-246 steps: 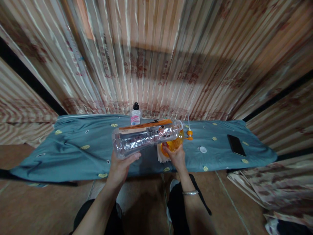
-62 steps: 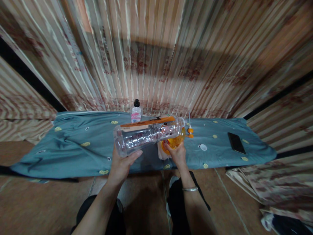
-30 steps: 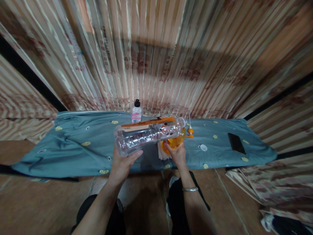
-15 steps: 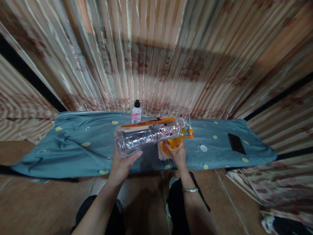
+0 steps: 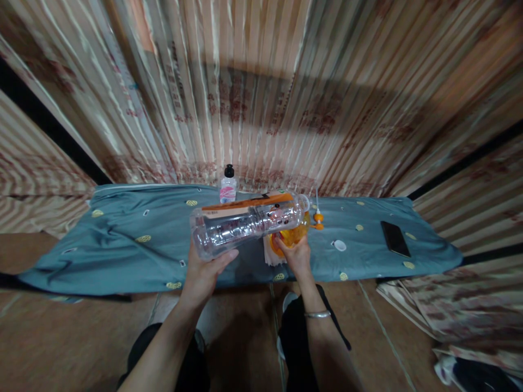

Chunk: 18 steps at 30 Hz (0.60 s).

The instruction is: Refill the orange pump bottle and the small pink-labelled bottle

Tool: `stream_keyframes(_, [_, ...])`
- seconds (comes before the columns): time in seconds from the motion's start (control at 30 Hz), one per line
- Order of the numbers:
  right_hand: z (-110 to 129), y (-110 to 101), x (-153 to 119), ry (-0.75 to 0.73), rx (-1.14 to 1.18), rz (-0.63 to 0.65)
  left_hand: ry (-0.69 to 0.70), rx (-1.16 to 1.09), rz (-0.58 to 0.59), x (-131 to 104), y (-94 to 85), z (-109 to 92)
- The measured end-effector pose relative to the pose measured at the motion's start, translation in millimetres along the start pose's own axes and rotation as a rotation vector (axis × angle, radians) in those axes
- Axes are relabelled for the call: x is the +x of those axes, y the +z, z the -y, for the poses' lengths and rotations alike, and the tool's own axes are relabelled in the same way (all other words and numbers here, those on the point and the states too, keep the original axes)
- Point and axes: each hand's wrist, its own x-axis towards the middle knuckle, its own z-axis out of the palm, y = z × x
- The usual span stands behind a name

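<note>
My left hand is closed around the base end of a large clear plastic bottle with an orange label. The bottle is tilted nearly flat, its uncapped neck pointing right. My right hand grips a smaller bottle of orange-yellow liquid, held below the clear bottle's neck. Its mouth is hidden behind that neck. An orange pump top with a thin clear tube lies on the cloth just right of the bottles. Under the right-hand bottle is a pale, tissue-like piece, partly covered.
A small clear bottle with a black cap stands at the back of the teal cloth. On the right lie a white round lid and a black phone. Striped curtains hang behind, with dark poles either side.
Hardly anything differs. Both hands keep the bottles in the same pose, and the view has shifted very slightly.
</note>
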Motion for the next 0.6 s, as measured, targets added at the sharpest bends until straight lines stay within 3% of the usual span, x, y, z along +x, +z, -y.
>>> stream_keyframes(0.6, [3.3,-1.0,-0.6,0.015,-0.030,0.024,-0.003,-0.003,-0.021,0.4,1.2,0.7])
